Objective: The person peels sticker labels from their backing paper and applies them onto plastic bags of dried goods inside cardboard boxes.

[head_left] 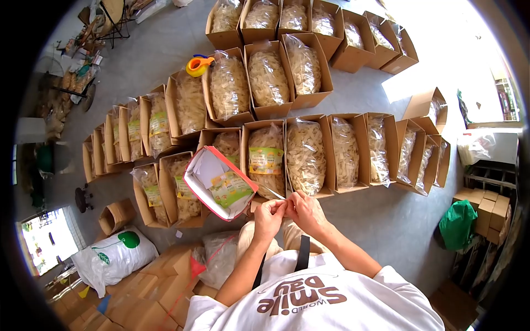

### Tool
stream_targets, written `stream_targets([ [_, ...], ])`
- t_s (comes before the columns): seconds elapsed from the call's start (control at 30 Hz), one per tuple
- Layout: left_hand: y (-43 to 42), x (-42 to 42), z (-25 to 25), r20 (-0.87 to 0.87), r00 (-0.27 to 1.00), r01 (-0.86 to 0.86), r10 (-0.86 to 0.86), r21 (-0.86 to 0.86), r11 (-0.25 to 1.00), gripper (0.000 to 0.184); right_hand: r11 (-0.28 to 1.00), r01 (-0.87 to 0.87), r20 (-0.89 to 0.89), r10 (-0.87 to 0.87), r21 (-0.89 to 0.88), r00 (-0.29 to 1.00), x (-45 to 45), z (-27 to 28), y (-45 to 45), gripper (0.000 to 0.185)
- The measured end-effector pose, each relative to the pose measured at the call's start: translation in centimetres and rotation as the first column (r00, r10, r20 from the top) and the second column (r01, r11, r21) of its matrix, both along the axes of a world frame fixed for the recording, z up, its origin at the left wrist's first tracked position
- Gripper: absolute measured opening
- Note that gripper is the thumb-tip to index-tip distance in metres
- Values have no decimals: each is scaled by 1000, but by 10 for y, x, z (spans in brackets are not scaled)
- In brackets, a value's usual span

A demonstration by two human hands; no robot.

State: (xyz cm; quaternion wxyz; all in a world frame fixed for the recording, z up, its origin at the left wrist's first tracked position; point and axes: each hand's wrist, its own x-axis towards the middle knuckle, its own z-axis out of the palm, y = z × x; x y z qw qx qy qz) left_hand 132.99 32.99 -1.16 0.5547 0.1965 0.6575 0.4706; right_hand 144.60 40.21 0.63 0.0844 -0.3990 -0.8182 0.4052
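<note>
My left hand (269, 216) and my right hand (307, 213) meet in front of my body, fingertips pinched together. A thin white strip (273, 192), perhaps a label or its backing seen edge-on, runs up and left from the fingertips. Which hand grips it is hard to make out. Left of my hands, a red-rimmed box (243, 180) with white inner walls rests tilted over the cartons, holding green-yellow labels (228, 189) and white paper. Just beyond my hands stands an open carton with a clear bag of pale dried flakes (267, 144), a green-yellow label on its front.
Rows of open cartons (311, 101) with similar bags stand on the grey floor (381, 220). An orange tape dispenser (197, 66) sits on one carton. A white sack (117, 256) and flattened cardboard (149, 295) lie lower left. A green bag (457, 224) and shelving stand right.
</note>
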Motion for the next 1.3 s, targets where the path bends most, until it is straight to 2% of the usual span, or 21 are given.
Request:
stream_targets([
  [0.1, -1, 4, -5, -46, 999, 12, -12, -6, 1000, 14, 1000, -21, 46, 19, 23, 999, 4, -1, -1, 14],
  [0.17, -2, 3, -4, 20, 1000, 25, -24, -30, 999, 13, 999, -22, 91, 19, 33, 996, 4, -2, -4, 14],
  [0.3, -3, -3, -5, -29, 999, 38, -39, -44, 998, 13, 1000, -11, 21, 10, 7, 1000, 5, 3, -4, 13],
  [0.37, -4, -7, -3, -51, 997, 50, -54, -86, 995, 12, 1000, -18, 94, 17, 5, 995, 2, 10, -7, 12],
  [0.5, -12, -16, -13, -59, 993, 105, -106, -25, 994, 11, 999, 37, 100, -37, 2, 994, -3, 14, -15, 13],
  [0.6, -21, -27, -12, -39, 990, 131, -132, -39, 991, 9, 991, 115, 35, -112, -70, 993, -8, 13, -22, 14],
  [0.67, -29, -37, -16, 96, 988, 122, -122, 1, 993, 8, 931, 203, 62, -193, -305, 979, -16, 14, -23, 15],
  [0.7, -33, -43, -13, 193, 974, 112, -114, 24, 993, 7, 882, 234, 7, -253, -409, 967, -13, -7, -30, 17],
  [0.73, -39, -51, -13, 198, 973, 114, -118, 33, 993, 7, 885, 239, 10, -256, -400, 967, -14, -10, -31, 17],
  [0.8, -52, -67, -14, 357, 919, 165, -167, 37, 986, 8, 706, 271, 65, -305, -654, 950, -13, -14, -32, 16],
  [0.83, -58, -76, -6, 533, 833, 124, -151, 85, 989, 8, 629, 295, 52, -376, -719, 925, -12, -23, -34, 17],
  [0.87, -64, -83, 4, 654, 747, 21, -121, 159, 987, 9, 634, 300, 53, -377, -713, 925, -11, -31, -34, 17],
  [0.93, -81, -91, -3, 772, 632, -103, -69, 172, 980, 10, 843, 328, 248, -241, -425, 939, -11, -42, -33, 17],
  [0.97, -86, -92, -6, 773, 630, -103, -76, 180, 978, 10, 970, 242, 231, -232, -18, 945, -12, -49, -41, 17],
  [1.0, -88, -93, -8, 779, 627, -146, -16, 138, 980, 9, 965, 255, 328, -258, 53, 909, -25, -29, -44, 15],
  [1.07, -88, -94, -9, 787, 615, -187, 44, 92, 978, 9, 937, 241, -57, -234, 254, 971, -47, 8, -50, 20],
  [1.13, -86, -92, -11, 710, 701, -228, 73, 126, 966, 8, 987, -14, -71, 25, 157, 997, -53, 38, -54, 25],
  [1.17, -86, -91, -17, 736, 666, -284, 124, 96, 954, 7, 987, -107, -8, 109, 116, 994, -54, 44, -59, 25],
  [1.2, -85, -89, -17, 744, 657, -282, 120, 94, 955, 7, 972, -117, 44, 110, 204, 993, -54, 42, -65, 22],
  [1.3, -84, -81, -27, 746, 659, -251, 97, 97, 963, 12, 971, -92, 101, 71, 222, 992, -46, 36, -65, 16],
])
